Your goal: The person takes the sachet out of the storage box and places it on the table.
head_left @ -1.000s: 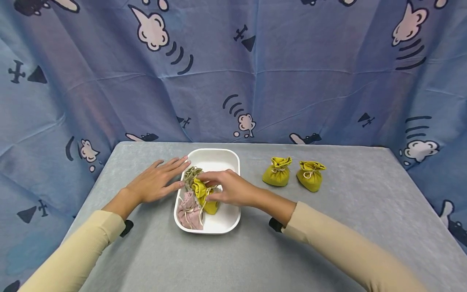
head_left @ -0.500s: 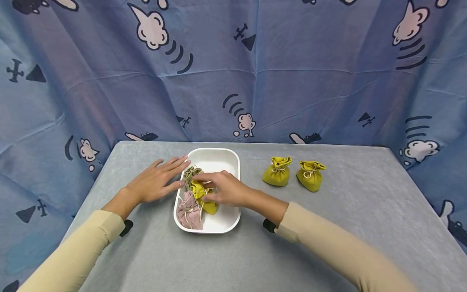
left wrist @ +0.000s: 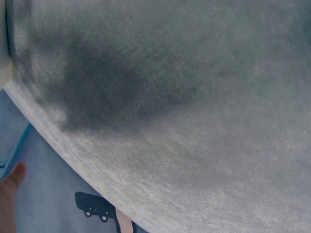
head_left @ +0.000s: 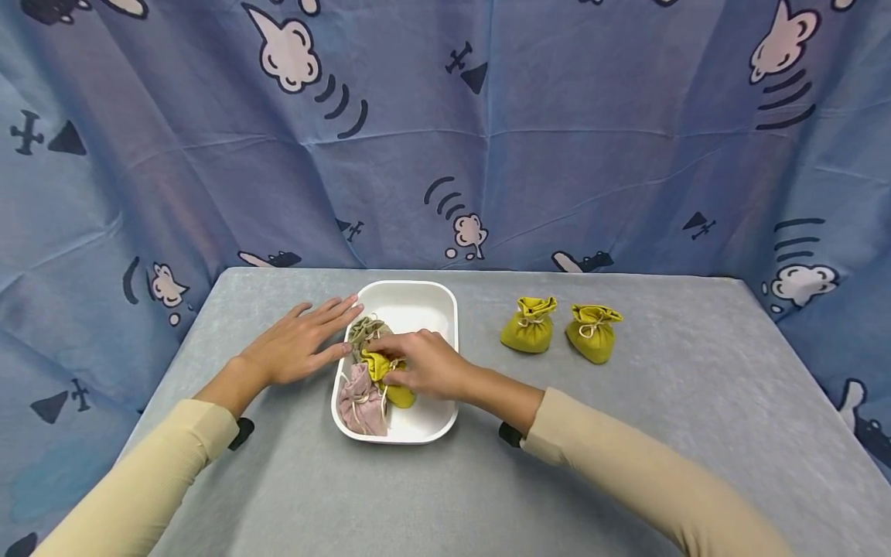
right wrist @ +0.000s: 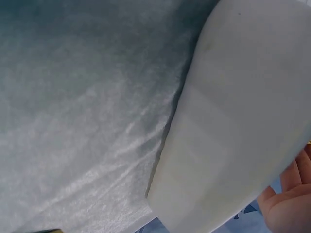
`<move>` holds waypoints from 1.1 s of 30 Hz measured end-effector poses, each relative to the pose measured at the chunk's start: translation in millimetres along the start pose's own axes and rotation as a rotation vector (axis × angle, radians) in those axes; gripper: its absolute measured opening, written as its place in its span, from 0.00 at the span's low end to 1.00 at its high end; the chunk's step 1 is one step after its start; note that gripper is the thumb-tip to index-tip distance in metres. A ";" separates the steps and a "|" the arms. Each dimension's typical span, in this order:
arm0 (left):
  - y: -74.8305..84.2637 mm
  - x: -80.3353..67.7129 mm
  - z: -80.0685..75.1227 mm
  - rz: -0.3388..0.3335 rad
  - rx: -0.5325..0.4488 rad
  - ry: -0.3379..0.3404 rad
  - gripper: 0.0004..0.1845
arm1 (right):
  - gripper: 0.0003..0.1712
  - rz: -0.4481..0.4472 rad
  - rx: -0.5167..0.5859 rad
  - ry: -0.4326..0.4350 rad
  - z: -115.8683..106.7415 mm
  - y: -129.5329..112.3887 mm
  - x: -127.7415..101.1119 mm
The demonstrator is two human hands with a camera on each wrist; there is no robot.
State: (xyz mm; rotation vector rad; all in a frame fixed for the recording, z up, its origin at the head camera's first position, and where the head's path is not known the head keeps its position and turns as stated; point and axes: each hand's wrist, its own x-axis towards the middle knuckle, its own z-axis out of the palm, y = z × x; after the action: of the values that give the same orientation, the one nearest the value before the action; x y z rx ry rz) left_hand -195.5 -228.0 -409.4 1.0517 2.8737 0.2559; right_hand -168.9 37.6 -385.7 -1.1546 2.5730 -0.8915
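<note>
Right hand [head_left: 433,365] grips the yellow bag [head_left: 401,397] inside the white tray [head_left: 418,305], beside the pink bag [head_left: 362,404] and the green bag [head_left: 365,331]. Left hand [head_left: 295,345], fingers extended, touches the tray's left rim. A second yellow bag [head_left: 527,333] and a third yellow bag [head_left: 591,339] sit right of the tray.
</note>
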 end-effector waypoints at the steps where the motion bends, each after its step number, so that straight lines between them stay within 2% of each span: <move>1: -0.1 -0.1 -0.2 0.000 0.000 0.001 0.36 | 0.26 -0.005 -0.006 0.001 0.2 -0.1 -0.1; 8: 0.1 0.3 -0.3 0.002 0.002 0.001 0.36 | 0.21 -0.048 -0.011 0.049 -1.0 0.1 -2.5; 15: 1.0 0.9 -1.0 -0.002 0.010 -0.006 0.36 | 0.21 -0.072 0.053 0.115 -6.3 1.9 -7.8; 33: 0.9 0.3 -1.2 -0.001 0.004 -0.007 0.36 | 0.17 -0.158 0.141 0.172 -32.6 -2.6 -16.2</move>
State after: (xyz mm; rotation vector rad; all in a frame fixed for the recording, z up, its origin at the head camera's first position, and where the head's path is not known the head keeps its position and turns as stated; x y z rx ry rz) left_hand -195.3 -227.3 -408.1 1.0499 2.8697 0.2467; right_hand -169.0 62.7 -359.2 -1.3063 2.5251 -1.2369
